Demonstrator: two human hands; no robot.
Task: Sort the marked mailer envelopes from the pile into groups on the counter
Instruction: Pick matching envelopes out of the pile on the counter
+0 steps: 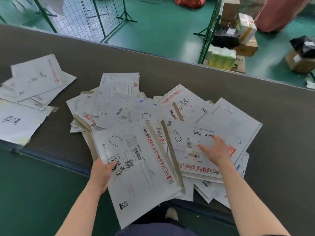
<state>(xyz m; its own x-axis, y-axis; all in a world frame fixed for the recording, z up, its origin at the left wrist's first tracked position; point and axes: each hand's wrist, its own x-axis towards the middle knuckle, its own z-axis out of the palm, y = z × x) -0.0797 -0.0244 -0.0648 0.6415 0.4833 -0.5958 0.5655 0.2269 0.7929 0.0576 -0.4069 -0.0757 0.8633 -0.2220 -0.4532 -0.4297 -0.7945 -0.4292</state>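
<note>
our left hand (pixel 102 174) grips the left edge of a big white mailer (pixel 141 169) marked with a handwritten "c", thumb on its face and the other fingers hidden beneath it. this mailer lies tilted in the lower centre of the frame, its near corner hanging past the counter's blue front edge (pixel 56 160) above our shoe (pixel 171 214). our right hand (pixel 215 148) is at centre right, fingers spread and relaxed, over a mailer marked "d" (pixel 190 145); we cannot tell whether the fingertips touch the paper or float just above it, and the hand is a little blurred.

both mailers belong to the loose pile (pixel 153 120) that fills the middle of the dark grey counter (pixel 187 74). the envelopes overlap at all angles, with red printed strips, barcodes and torn-open flaps showing. among them we see another "c" mailer (pixel 121 84) at the pile's top edge, one with "4202" scrawled on it (pixel 185 101) upper right of centre, and one marked "d" (pixel 228 114) at the pile's right side.

well apart from the pile, at the left of the frame, sits a smaller stack of white envelopes (pixel 35 79), and just below it another white mailer with large handwritten characters (pixel 18 123), reaching the left border.

beyond the counter, across the top of the frame, lies a green floor (pixel 162 28) with green metal mesh barriers (pixel 81 16) at upper left and cardboard boxes and wrapped parcels (pixel 242 36) at upper right.
</note>
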